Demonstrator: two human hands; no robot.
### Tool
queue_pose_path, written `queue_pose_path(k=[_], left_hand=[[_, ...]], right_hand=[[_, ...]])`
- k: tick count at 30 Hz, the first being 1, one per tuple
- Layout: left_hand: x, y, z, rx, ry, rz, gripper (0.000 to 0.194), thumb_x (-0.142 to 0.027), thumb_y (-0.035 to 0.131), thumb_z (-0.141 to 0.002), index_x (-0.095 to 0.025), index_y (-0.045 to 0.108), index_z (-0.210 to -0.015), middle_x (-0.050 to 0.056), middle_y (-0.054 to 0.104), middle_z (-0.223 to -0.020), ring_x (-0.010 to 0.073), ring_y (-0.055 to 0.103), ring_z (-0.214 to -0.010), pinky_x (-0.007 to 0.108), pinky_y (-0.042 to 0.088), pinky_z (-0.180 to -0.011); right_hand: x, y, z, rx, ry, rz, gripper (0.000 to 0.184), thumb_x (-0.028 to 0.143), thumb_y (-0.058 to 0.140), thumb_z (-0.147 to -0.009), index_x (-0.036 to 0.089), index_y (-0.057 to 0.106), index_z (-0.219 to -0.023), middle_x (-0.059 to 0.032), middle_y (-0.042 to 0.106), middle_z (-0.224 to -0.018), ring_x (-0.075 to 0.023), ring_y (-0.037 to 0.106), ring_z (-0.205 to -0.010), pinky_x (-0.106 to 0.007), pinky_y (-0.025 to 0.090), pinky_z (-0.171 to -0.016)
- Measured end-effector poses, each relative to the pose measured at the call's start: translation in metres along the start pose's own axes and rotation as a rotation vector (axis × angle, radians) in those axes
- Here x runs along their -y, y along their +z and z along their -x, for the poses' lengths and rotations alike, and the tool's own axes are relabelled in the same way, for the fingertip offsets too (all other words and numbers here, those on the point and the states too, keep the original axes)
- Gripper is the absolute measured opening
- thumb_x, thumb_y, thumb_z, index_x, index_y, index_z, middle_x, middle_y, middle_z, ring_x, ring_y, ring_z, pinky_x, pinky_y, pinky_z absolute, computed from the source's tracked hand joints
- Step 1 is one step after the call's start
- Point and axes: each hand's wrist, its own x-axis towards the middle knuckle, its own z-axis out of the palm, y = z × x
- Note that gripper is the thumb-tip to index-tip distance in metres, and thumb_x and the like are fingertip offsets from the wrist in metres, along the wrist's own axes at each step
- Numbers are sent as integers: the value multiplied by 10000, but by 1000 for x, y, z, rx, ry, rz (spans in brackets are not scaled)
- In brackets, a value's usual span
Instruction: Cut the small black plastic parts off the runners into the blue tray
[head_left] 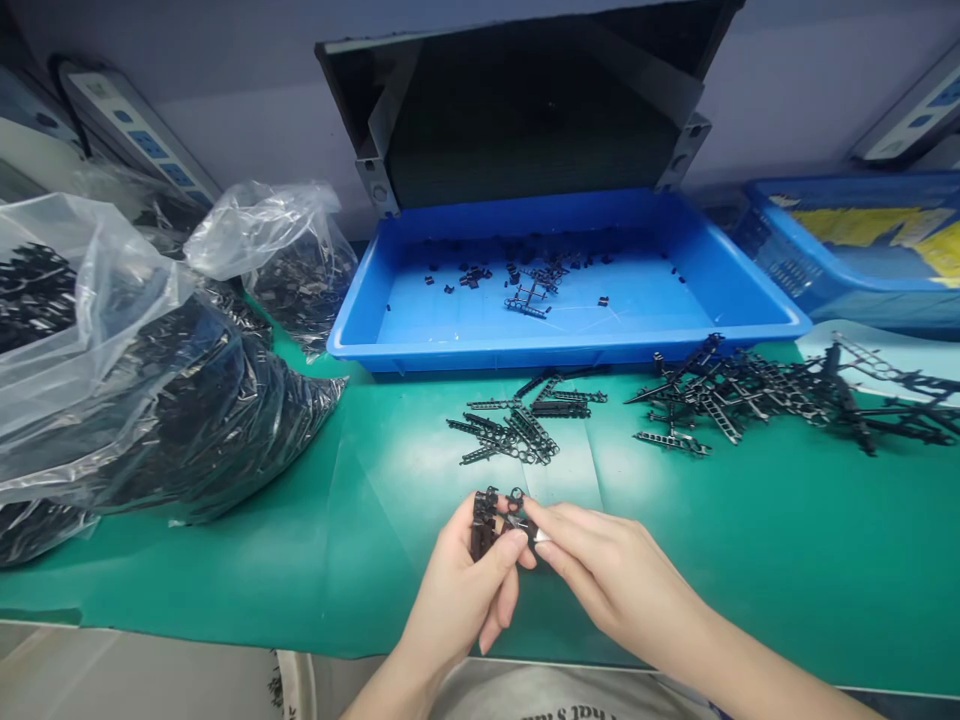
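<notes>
My left hand (469,580) is closed around a small stack of black plastic strips (486,520), held upright just above the green mat (300,500). My right hand (600,570) pinches the right side of the same stack with thumb and forefinger. Both hands meet near the front edge of the mat. A small pile of black ladder-like strips (517,425) lies just beyond the hands. A larger tangle of black sprue pieces (757,400) lies to the right.
A blue tray (360,320) with a few small black bits stands behind the piles, under a dark open lid (525,110). Clear plastic bags (135,380) full of black parts fill the left. A blue basket (795,270) sits at far right.
</notes>
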Motion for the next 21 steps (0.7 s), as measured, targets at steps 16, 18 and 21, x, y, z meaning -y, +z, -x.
queue_pose_path(k=[16,18,21], left_hand=[[7,6,-2,-95,47,-56,251,-345,507,-806,-176,431,-637,-111,339,-338,6,191,-215,99,127,-220],[7,7,-2,-120,45,-42,250,-344,516,-799,-177,425,-638,-112,347,-346,3,190,-218,99,125,-223],[8,8,-1,-151,52,-12,250,-360,534,-785,-182,422,-652,-112,361,-363,5,194,-224,103,131,-223]], right_hand=[[0,14,0,-121,7,0,377,206,280,-902,151,528,-1181,-60,671,-858,-168,621,-634,-266,475,-502],[-1,18,0,-129,16,9,375,204,277,-903,163,527,-1179,-56,670,-858,-171,627,-647,-267,479,-514],[-1,22,0,-130,16,38,371,209,270,-906,180,521,-1179,-46,664,-854,-181,633,-670,-285,490,-539]])
